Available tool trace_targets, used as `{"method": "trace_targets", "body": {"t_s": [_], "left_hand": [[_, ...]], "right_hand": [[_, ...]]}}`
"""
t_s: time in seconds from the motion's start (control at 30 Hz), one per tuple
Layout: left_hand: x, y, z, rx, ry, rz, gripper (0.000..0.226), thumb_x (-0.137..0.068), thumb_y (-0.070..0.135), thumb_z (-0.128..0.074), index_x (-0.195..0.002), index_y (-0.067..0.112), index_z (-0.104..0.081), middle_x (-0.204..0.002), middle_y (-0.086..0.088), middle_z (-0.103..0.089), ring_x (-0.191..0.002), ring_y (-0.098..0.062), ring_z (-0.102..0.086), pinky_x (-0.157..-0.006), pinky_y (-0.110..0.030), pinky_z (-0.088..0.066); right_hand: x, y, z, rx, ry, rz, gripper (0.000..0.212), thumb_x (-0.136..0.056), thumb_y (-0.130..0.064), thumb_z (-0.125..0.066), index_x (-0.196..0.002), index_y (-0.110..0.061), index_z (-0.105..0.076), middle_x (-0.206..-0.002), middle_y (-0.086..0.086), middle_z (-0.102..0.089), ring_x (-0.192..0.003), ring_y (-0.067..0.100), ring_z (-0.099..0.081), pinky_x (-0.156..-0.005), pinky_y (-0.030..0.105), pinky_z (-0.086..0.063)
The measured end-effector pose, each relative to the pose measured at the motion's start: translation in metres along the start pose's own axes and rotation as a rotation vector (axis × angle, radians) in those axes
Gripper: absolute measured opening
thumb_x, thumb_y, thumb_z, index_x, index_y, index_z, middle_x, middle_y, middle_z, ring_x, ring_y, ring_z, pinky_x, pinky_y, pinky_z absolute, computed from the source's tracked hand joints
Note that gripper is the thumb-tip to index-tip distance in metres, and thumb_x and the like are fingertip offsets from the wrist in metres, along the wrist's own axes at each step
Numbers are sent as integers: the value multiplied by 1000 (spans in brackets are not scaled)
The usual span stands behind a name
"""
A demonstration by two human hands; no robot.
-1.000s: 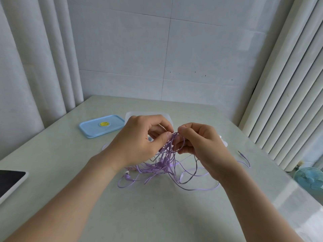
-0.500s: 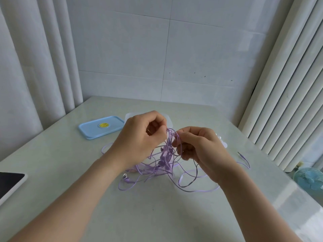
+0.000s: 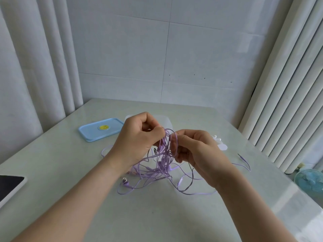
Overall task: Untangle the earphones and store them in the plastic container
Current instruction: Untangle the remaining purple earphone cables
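Plainly, the untangling is judged far from done: the purple earphones (image 3: 162,165) are pinched at the top of their knot by the left hand (image 3: 139,140) and the right hand (image 3: 201,154), loops trailing on the table, and no cord is seen stored in the plastic container (image 3: 167,120) just behind.

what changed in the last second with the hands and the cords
The left hand rose slightly and drew away from the right hand, pulling loops of the purple earphones up into an arch between them. Both hands kept pinching the tangle; nothing was let go. The blue lid, plastic container and tablet stayed put.
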State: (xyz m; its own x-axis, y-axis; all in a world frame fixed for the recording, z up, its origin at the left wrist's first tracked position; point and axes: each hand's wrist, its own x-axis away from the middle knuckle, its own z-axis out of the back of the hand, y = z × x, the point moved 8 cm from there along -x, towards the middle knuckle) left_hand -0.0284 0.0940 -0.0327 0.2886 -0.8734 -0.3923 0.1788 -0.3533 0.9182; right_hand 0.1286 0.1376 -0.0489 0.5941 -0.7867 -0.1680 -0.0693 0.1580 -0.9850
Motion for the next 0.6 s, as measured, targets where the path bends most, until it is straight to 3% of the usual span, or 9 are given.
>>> {"method": "trace_targets", "body": {"t_s": [0.07,0.2,0.43,0.6], "left_hand": [[0,6,1,7,-23,-36,6,-77,7,-72,-79,7,-67,-75,-23,-69,-61,-23,-61,-64,-34,-55],[2,12,2,-82,-58,-100,22,-83,-8,-76,-86,14,-78,-76,-12,-76,-64,-27,-71,-74,-44,-64],[4,12,-4,-185,-101,-105,14,-85,-1,-81,-84,13,-80,-78,-6,-79,-72,-23,-78,-72,-33,-63],[0,4,0,161,-59,37,12,-96,-5,-67,-91,4,-72,-87,-21,-75,-78,-34,-74,-75,-40,-63]], "right_hand": [[0,1,-1,-39,2,-7,26,-101,-9,-62,-78,-5,-72,-74,14,-62,-66,22,-52,-62,30,-45],[-2,4,1,-74,16,-33,22,-100,-8,-61,-84,-1,-74,-77,17,-64,-66,22,-53,-61,30,-45],[-2,4,3,-81,19,-43,16,-99,-6,-63,-90,1,-74,-76,15,-68,-66,20,-55,-59,26,-43],[-3,3,7,-15,25,-17,12,-91,-9,-65,-82,-6,-73,-79,12,-58,-67,18,-44,-63,30,-36]]}}
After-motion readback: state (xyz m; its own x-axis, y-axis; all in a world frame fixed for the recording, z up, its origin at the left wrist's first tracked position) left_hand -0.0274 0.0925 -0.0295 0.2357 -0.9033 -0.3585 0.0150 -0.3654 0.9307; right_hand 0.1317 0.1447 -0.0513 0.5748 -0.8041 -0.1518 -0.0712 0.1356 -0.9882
